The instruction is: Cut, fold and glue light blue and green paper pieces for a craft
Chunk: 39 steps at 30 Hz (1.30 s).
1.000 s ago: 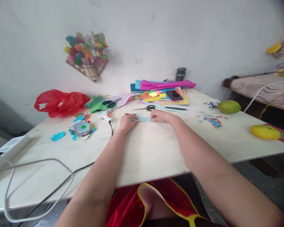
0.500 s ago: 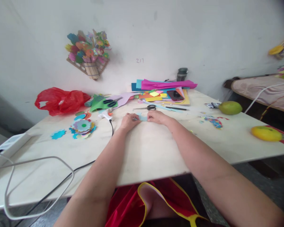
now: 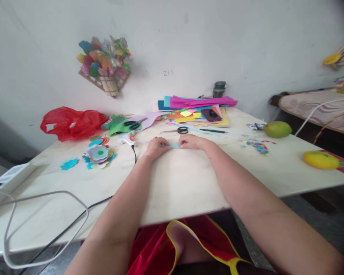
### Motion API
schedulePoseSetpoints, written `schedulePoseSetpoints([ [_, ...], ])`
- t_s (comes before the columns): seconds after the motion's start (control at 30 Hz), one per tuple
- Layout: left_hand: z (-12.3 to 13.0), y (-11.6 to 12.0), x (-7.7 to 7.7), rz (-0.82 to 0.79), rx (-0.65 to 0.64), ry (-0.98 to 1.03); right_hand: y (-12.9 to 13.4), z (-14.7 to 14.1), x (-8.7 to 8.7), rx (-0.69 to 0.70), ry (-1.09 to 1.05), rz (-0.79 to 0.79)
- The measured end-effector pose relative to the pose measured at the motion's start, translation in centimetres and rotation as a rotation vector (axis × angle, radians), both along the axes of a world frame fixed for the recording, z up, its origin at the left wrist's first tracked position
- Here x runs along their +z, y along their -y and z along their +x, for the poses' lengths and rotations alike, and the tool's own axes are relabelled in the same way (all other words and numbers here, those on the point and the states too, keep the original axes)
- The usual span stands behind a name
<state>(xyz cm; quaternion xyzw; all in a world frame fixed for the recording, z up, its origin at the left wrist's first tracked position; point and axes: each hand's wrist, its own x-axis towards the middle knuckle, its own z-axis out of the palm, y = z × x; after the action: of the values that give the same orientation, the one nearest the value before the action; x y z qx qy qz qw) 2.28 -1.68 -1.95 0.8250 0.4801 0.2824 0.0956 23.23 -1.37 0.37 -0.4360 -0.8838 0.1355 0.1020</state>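
A small piece of light blue paper lies low over the table between my two hands. My left hand is closed on its left end, with the fingers curled. At the right end my right hand pinches it between thumb and fingers. Much of the paper is hidden behind the fingers. Just beyond my hands rests a pair of black-handled scissors. Left of my left hand stands a white glue gun with a black cord.
Stacked paper flowers and a red plastic bag are at left. Dark-handled scissors lie on coloured sheets. A phone rests on papers behind. Two mangoes sit at right. A white cable loops over the front left.
The strip of light blue paper showing between my hands has become smaller, and its upper part no longer stands up. Both hands stay nearly in place; the view shifts slightly.
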Motion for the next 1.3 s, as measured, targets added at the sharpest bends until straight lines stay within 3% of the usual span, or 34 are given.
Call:
schedulePoseSetpoints([
  [0.17, 0.0, -0.3, -0.1, 0.025, 0.003, -0.026, 0.1, -0.3, -0.2, 0.003, -0.019, 0.052],
  [0.4, -0.4, 0.0, 0.4, 0.187, 0.080, -0.103, -0.1, -2.2, -0.9, -0.114, 0.018, 0.194],
  [0.7, -1.1, -1.1, -0.6, -0.002, 0.057, 0.054, -0.6, -2.5, -1.9, -0.162, -0.031, 0.194],
  [1.3, -0.8, -1.8, -0.8, 0.040, 0.103, -0.082, -0.9, -2.8, -2.1, -0.229, -0.046, 0.115],
])
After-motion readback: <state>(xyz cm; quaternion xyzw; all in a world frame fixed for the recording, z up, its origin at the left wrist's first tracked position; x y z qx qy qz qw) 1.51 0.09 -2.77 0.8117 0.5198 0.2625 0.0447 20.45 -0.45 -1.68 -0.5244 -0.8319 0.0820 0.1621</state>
